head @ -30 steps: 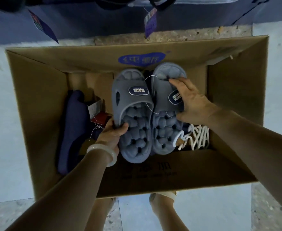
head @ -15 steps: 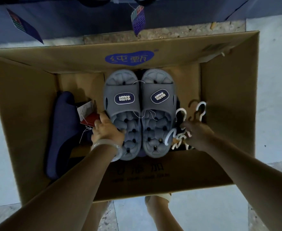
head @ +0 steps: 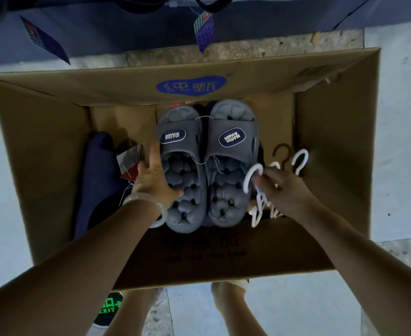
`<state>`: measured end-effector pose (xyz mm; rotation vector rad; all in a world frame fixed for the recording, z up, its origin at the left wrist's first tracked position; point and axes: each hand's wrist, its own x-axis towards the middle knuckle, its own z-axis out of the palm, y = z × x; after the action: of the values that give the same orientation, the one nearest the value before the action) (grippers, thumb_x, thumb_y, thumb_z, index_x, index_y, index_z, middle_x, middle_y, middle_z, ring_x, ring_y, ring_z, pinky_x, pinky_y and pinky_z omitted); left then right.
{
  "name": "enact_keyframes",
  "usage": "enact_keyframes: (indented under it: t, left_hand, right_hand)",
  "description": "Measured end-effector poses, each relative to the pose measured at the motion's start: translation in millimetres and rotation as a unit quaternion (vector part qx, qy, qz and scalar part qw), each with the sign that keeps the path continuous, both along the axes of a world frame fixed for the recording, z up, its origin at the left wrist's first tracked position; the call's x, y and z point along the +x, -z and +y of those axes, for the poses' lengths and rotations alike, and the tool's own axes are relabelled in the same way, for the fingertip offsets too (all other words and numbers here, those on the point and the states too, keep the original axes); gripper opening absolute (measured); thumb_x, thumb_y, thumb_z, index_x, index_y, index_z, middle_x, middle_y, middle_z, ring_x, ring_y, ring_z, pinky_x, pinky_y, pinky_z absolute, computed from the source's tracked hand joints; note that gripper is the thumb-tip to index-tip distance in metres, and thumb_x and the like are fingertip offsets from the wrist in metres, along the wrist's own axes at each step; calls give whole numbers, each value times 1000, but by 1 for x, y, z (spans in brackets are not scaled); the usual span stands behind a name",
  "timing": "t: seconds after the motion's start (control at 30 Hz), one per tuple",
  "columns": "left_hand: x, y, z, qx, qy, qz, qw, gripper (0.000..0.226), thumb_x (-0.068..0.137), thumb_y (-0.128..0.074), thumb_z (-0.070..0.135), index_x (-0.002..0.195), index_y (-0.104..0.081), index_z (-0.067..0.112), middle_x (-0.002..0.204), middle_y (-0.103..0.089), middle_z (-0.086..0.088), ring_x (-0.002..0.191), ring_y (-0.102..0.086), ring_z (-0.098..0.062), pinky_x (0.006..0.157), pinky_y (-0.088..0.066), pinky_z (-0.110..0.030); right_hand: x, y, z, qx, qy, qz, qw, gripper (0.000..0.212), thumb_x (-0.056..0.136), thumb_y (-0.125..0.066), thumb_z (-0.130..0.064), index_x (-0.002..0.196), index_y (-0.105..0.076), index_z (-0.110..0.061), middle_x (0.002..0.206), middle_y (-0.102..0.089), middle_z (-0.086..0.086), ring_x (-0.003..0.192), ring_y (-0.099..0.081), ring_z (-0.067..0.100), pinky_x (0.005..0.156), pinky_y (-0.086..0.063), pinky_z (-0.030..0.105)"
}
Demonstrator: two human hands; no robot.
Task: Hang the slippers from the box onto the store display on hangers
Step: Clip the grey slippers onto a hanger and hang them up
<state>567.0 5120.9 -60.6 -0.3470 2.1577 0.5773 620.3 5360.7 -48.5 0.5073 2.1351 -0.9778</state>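
A pair of grey slippers [head: 206,166] with dark oval labels lies side by side in an open cardboard box [head: 42,146], tied together by a thin string. My left hand [head: 154,177] grips the left slipper's outer edge, thumb on its bumpy insole. My right hand [head: 280,190] pinches a white plastic hanger [head: 251,179] from a loose bunch of hangers at the box's right side; two more hooks, one white [head: 300,161] and one brown, stick up behind it.
A dark navy slipper [head: 97,180] lies at the box's left with a red and white tag [head: 130,163]. Display goods with hanging tags [head: 203,29] are above the box. My feet stand on the floor below, beside a green exit sign [head: 108,309].
My right hand left the right slipper, dropped to the hangers and now lifts a white one. My left hand shifted its hold up the left slipper's side. The slippers sank lower into the box.
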Motion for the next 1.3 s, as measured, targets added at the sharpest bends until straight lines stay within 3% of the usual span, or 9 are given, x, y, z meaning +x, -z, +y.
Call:
enact_keyframes:
  t: [0.13, 0.3, 0.57, 0.67, 0.73, 0.87, 1.03, 1.2, 1.3]
  left_hand:
    - [4, -8, 13, -48, 40, 1, 998, 117, 72, -77, 18, 144, 13, 37, 152, -6, -16, 134, -30, -38, 103, -37, -44]
    - [3, -3, 11, -14, 20, 53, 998, 97, 68, -76, 14, 141, -14, 29, 154, 2, -12, 139, -18, -37, 109, -30, -43]
    - [-33, 3, -2, 49, 12, 78, 996, 66, 72, -66, 11, 128, -32, 17, 128, -46, -12, 120, -44, -33, 101, -40, -44]
    - [-38, 3, 5, 61, 23, 77, 995, 78, 72, -67, 15, 138, -24, 25, 134, -40, -11, 125, -39, -35, 103, -39, -47]
    - [-38, 2, 11, 38, 51, 67, 996, 78, 76, -64, 21, 140, -21, 32, 141, -29, -10, 129, -30, -35, 108, -33, -44]
    - [-41, 0, 15, 22, 70, 78, 994, 52, 77, -62, 32, 125, -43, 32, 136, -27, -7, 126, -29, -32, 105, -32, -39]
    - [-66, 9, 22, 83, 76, 74, 991, 15, 79, -59, 36, 80, -53, 22, 122, -47, -3, 112, -45, -22, 96, -40, -34]
    - [-93, 25, 42, 182, -4, 41, 982, 48, 72, -57, 55, 104, -59, 20, 94, -63, 0, 90, -62, -23, 72, -46, -30]
    - [-95, 34, 47, 183, 21, 67, 981, 35, 91, -48, 41, 114, -55, 16, 96, -56, 2, 90, -54, -18, 77, -38, -26]
  right_hand:
    - [-31, -29, -5, -45, 119, 45, 991, 39, 92, -52, -25, 74, -51, 10, 61, -51, 16, 41, -40, 6, 42, -33, 13]
    - [-42, -19, -38, -91, 191, 15, 977, 24, 89, -58, -25, 70, -50, -12, 51, -56, 2, 37, -55, 9, 38, -44, 21]
    - [-75, 11, -91, -106, 263, -83, 955, 23, 91, -57, -17, 74, -49, -3, 63, -61, 18, 65, -69, 35, 58, -60, 41]
    - [-91, 15, -100, -39, 213, -66, 974, 26, 90, -57, -20, 84, -58, 5, 73, -67, 23, 69, -69, 36, 67, -59, 45]
    - [-103, 17, -101, 1, 197, -35, 980, 19, 89, -55, -18, 74, -55, -7, 80, -66, 17, 71, -68, 29, 68, -59, 40]
    - [-124, 24, -92, 17, 220, -48, 974, 19, 90, -57, -15, 77, -51, -3, 91, -68, 24, 80, -69, 37, 74, -58, 44]
    - [-134, 19, -79, -138, 375, -102, 911, 26, 91, -55, -5, 115, -52, 4, 95, -57, 17, 59, -62, 23, 47, -57, 24]
    - [-135, 20, -76, -190, 342, -135, 910, 10, 92, -51, -4, 101, -55, -5, 72, -58, 8, 36, -60, 6, 35, -44, 12]
    - [-129, 18, -70, -205, 327, -125, 914, 21, 89, -57, -9, 110, -54, -6, 73, -61, 8, 41, -63, 6, 38, -45, 13]
